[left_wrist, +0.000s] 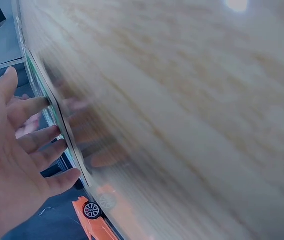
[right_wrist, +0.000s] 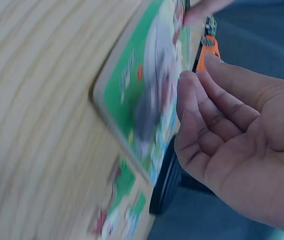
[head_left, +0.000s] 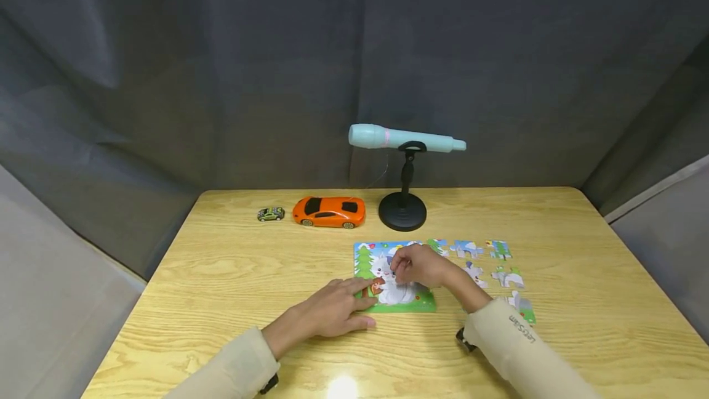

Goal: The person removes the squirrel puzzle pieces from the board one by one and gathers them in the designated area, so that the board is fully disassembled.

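Note:
A picture puzzle board with a white animal on green lies on the wooden table. My left hand lies flat beside it, and its straight fingers touch the board's left edge. My right hand hovers over the picture with bent fingers, whose tips meet the puzzle surface. Whether a piece is pinched under them is hidden. Several loose pieces lie to the right of the board.
At the table's back stand a small green toy car, an orange toy car and a light-blue microphone on a black round stand. Dark curtains close off the back and sides.

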`<move>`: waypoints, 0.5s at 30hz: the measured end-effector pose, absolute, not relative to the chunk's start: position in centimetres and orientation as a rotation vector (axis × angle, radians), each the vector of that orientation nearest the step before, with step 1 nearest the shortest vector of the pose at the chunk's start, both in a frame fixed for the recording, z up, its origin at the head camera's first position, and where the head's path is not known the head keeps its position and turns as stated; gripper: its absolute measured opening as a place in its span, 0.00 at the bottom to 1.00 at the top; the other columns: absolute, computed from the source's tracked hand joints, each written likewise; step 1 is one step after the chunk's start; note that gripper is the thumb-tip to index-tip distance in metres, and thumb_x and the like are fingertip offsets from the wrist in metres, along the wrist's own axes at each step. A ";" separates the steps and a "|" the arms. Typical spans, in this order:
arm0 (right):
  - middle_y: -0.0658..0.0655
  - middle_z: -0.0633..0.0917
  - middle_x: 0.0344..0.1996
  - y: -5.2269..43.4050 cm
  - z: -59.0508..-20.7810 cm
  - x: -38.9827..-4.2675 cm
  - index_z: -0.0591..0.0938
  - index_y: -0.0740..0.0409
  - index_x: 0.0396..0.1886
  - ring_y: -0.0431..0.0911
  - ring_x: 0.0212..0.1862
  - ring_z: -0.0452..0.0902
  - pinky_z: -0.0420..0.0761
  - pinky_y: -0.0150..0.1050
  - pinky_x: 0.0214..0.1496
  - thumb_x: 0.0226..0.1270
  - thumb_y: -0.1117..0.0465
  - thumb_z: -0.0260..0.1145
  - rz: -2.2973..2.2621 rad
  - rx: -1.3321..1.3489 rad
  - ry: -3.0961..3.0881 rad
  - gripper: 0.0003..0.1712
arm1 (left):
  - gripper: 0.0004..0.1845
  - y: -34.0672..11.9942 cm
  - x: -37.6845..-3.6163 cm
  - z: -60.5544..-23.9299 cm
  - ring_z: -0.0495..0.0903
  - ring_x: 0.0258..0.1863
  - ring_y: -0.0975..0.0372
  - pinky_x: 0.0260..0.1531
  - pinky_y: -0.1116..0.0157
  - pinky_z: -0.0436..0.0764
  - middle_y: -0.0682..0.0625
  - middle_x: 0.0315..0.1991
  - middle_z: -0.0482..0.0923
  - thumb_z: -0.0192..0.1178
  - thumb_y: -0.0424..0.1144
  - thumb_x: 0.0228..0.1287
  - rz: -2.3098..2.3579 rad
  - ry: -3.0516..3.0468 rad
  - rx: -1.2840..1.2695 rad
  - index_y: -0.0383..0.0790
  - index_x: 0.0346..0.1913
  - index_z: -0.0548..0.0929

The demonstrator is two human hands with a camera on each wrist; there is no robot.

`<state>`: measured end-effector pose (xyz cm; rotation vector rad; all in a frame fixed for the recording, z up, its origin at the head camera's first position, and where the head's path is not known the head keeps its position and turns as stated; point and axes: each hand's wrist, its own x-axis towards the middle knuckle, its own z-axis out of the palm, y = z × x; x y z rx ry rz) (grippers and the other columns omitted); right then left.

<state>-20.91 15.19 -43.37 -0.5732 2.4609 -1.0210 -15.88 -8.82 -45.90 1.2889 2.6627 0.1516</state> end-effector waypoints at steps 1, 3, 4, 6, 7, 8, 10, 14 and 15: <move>0.57 0.84 0.29 14.8 -43.5 -20.9 0.81 0.65 0.36 0.41 0.30 0.75 0.75 0.33 0.32 0.60 0.71 0.65 -1.013 -0.582 2.462 0.05 | 0.29 -8.9 -15.9 -45.9 0.61 0.71 0.54 0.65 0.51 0.67 0.46 0.72 0.61 0.40 0.63 0.70 0.148 2.665 1.291 0.53 0.66 0.72; 0.56 0.84 0.30 14.0 -43.7 -21.0 0.81 0.64 0.37 0.41 0.32 0.77 0.77 0.33 0.34 0.59 0.71 0.65 -1.017 -0.590 2.457 0.06 | 0.29 -8.9 -15.9 -45.9 0.61 0.71 0.55 0.65 0.52 0.67 0.46 0.72 0.61 0.40 0.63 0.70 0.149 2.667 1.293 0.53 0.66 0.72; 0.56 0.84 0.30 13.6 -43.8 -21.1 0.81 0.64 0.37 0.41 0.33 0.77 0.78 0.33 0.35 0.59 0.71 0.65 -1.023 -0.603 2.453 0.06 | 0.29 -8.9 -15.9 -45.9 0.61 0.71 0.55 0.65 0.52 0.68 0.46 0.72 0.60 0.40 0.63 0.70 0.150 2.669 1.294 0.54 0.65 0.72; 0.56 0.84 0.31 13.1 -44.1 -21.3 0.82 0.64 0.37 0.41 0.33 0.78 0.78 0.33 0.36 0.59 0.70 0.66 -1.031 -0.610 2.447 0.06 | 0.29 -8.9 -15.9 -45.9 0.60 0.72 0.55 0.64 0.52 0.68 0.45 0.72 0.60 0.40 0.63 0.70 0.150 2.671 1.293 0.54 0.65 0.72; 0.56 0.85 0.31 12.8 -44.2 -21.3 0.82 0.64 0.38 0.41 0.33 0.78 0.78 0.33 0.36 0.59 0.70 0.66 -1.040 -0.607 2.435 0.07 | 0.29 -8.9 -16.0 -45.9 0.60 0.72 0.55 0.64 0.52 0.68 0.45 0.72 0.60 0.41 0.63 0.70 0.155 2.672 1.291 0.54 0.65 0.73; 0.57 0.85 0.31 12.5 -44.3 -21.3 0.82 0.64 0.38 0.41 0.33 0.78 0.78 0.33 0.35 0.59 0.70 0.66 -1.047 -0.608 2.425 0.07 | 0.28 -8.9 -16.0 -45.9 0.60 0.72 0.55 0.64 0.52 0.68 0.45 0.72 0.61 0.41 0.63 0.69 0.162 2.672 1.288 0.54 0.65 0.73; 0.58 0.85 0.30 12.1 -44.4 -21.3 0.82 0.65 0.39 0.40 0.31 0.77 0.77 0.32 0.33 0.59 0.71 0.66 -1.045 -0.614 2.413 0.08 | 0.28 -9.0 -15.9 -46.0 0.60 0.72 0.55 0.64 0.52 0.68 0.43 0.72 0.60 0.41 0.63 0.69 0.166 2.670 1.281 0.55 0.65 0.73; 0.57 0.84 0.27 11.3 -44.5 -21.0 0.81 0.66 0.39 0.38 0.27 0.74 0.75 0.31 0.30 0.57 0.71 0.66 -1.026 -0.608 2.421 0.09 | 0.28 -9.2 -15.8 -45.9 0.57 0.73 0.50 0.67 0.50 0.64 0.39 0.72 0.58 0.41 0.63 0.70 0.175 2.659 1.257 0.55 0.65 0.72; 0.56 0.84 0.26 11.2 -44.6 -20.9 0.82 0.66 0.39 0.38 0.26 0.74 0.74 0.30 0.30 0.57 0.71 0.66 -1.013 -0.602 2.433 0.09 | 0.28 -9.2 -15.8 -45.9 0.56 0.73 0.49 0.67 0.49 0.63 0.38 0.72 0.57 0.40 0.63 0.70 0.173 2.656 1.254 0.55 0.66 0.72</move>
